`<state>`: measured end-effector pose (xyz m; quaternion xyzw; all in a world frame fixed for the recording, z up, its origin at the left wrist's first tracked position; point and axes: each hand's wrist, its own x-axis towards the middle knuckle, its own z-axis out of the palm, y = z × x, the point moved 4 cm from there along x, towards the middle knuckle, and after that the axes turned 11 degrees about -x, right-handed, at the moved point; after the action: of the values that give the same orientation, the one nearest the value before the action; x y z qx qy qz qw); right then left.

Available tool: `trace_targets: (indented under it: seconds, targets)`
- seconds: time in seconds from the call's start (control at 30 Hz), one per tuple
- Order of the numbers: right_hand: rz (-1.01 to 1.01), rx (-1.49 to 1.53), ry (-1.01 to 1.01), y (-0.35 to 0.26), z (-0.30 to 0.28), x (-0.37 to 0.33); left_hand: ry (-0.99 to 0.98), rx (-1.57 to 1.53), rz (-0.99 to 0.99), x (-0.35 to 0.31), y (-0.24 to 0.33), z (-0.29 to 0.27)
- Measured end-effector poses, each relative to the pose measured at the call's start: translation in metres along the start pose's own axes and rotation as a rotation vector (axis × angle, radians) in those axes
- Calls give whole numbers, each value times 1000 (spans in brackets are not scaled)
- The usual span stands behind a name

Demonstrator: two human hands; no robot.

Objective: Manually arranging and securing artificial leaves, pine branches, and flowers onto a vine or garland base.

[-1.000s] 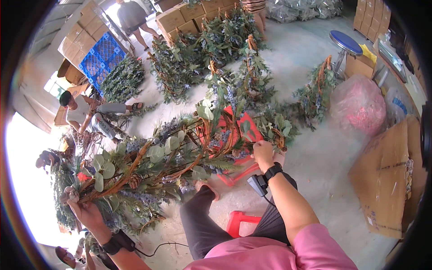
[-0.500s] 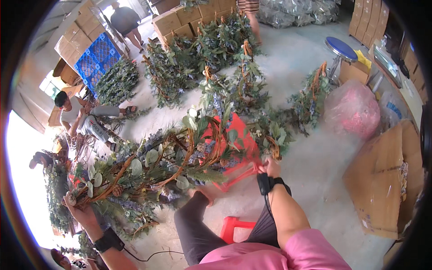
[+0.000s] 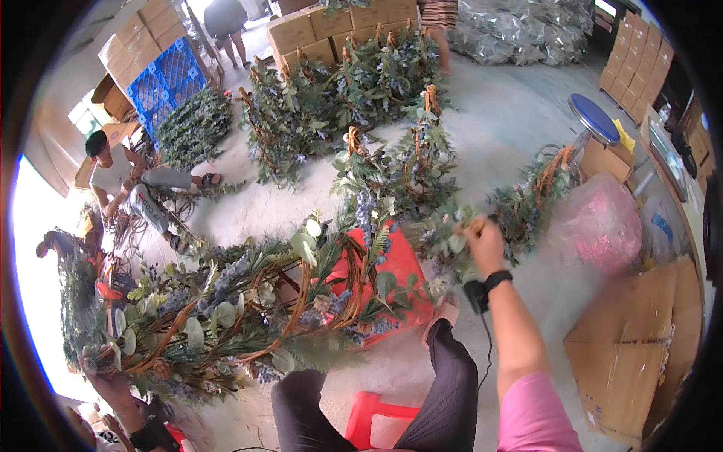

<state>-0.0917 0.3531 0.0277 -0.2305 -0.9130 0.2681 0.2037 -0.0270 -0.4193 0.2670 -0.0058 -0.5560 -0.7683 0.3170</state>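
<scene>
A long garland point(image 3: 197, 333) of brown twisted vine, green leaves, bluish-purple flower sprigs and pine cones stretches across in front of me. At its left end my left hand point(image 3: 111, 386) is closed round the vine, partly shadowed and covered by leaves. My right hand point(image 3: 484, 242) is raised, fingers pinched on twig and leaves at the garland's right end. Under the middle of the garland stands a red plastic stool point(image 3: 403, 265). Whether the foliage rests on that stool, I cannot tell.
Several finished-looking bundles of the same greenery point(image 3: 339, 90) stand beyond. To the right are a flattened cardboard box point(image 3: 625, 346), a clear bag with pink contents point(image 3: 599, 226) and a blue round stool point(image 3: 593, 118). A seated co-worker point(image 3: 113, 177) is at the left. Another red stool point(image 3: 365, 418) is beneath me.
My right hand has moved up and to the right with the garland's end. My left hand has shifted down and left. The view has turned slightly, and my right knee has swung right.
</scene>
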Motion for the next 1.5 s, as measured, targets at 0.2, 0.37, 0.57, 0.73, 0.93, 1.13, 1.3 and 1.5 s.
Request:
trace_targets:
  seconds: [0.2,0.37,0.57,0.73,0.93,1.13,1.3,1.5]
  targets:
    - [-45,-143,178,-2,-24,114,-166,32,-104,12,35,1]
    - [-57,-226,254,-15,-18,132,-25,621,266,39,68,-46]
    - [38,-172,258,57,-1,126,-179,1345,538,17,68,17]
    - [114,-369,122,53,-40,113,-44,48,46,28,46,41]
    - [-815,-24,-8,-121,-49,-46,-144,72,99,18,40,77]
    - [-504,-456,-489,-145,-3,-136,-28,43,229,-12,19,137]
    - [-613,-595,-314,-146,3,-116,-191,-164,-20,-20,6,152]
    - [-756,-432,-183,-173,-5,-77,-425,-279,-82,-21,21,149]
